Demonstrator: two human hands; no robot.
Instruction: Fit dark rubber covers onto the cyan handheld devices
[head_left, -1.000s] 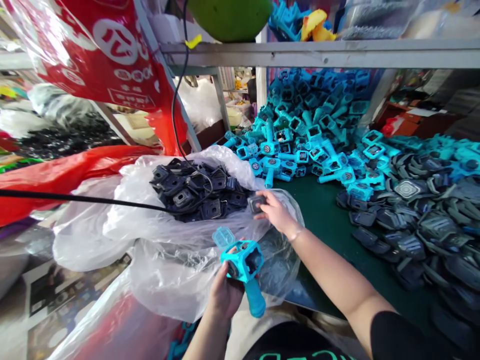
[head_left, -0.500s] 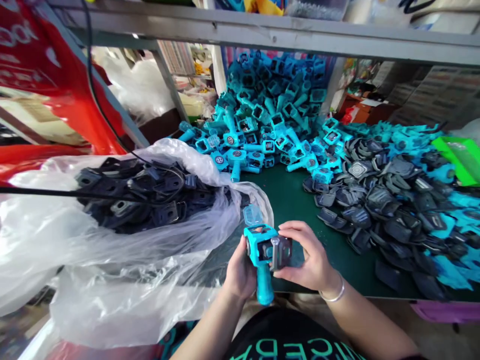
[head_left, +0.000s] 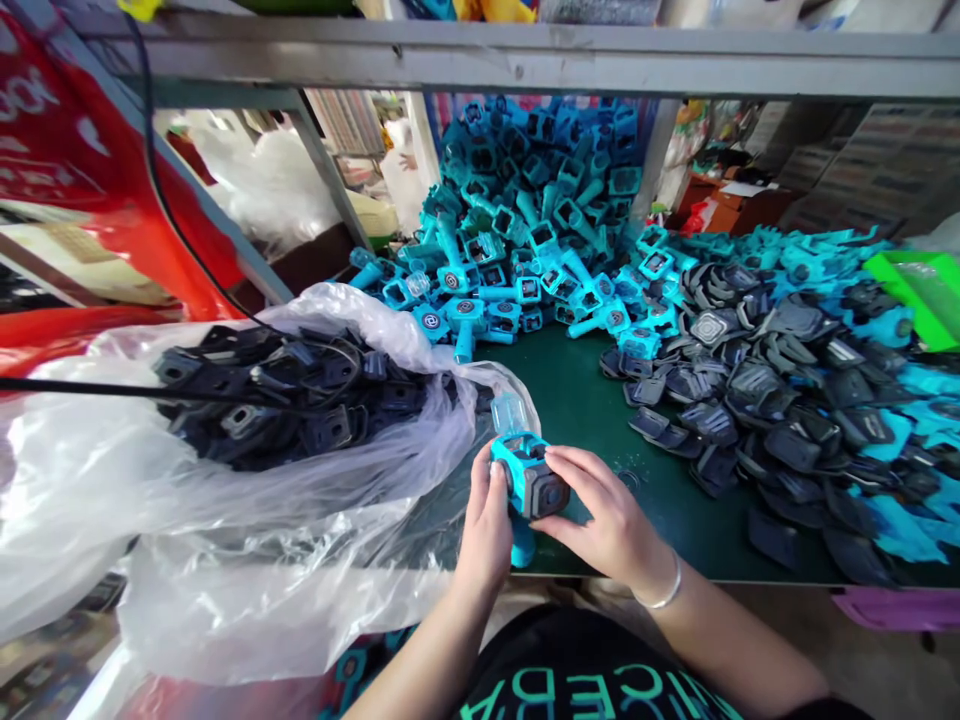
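Between my two hands is a turquoise plastic housing point(head_left: 519, 450) with a stubby handle and a clear flap point(head_left: 509, 412) standing up at its far side. My left hand point(head_left: 487, 520) is closed around the left side of the housing. A dark grey cover plate point(head_left: 547, 494) sits against the housing's right face. My right hand point(head_left: 600, 505) pinches this plate at its top and bottom edges, with the fingers on top and the thumb below. The handle is mostly hidden behind the housing and my left hand.
A clear plastic bag point(head_left: 375, 500) with dark parts point(head_left: 247, 390) lies left. Turquoise housings point(head_left: 540, 220) are heaped at the back, and dark cover plates point(head_left: 757, 390) at right. A metal shelf beam point(head_left: 525, 62) crosses above; a black cable point(head_left: 157, 200) hangs at left.
The dark cover plate has moved left onto the housing's face. The housing has turned and tilted, so the plate's outer face shows and the handle is less visible.
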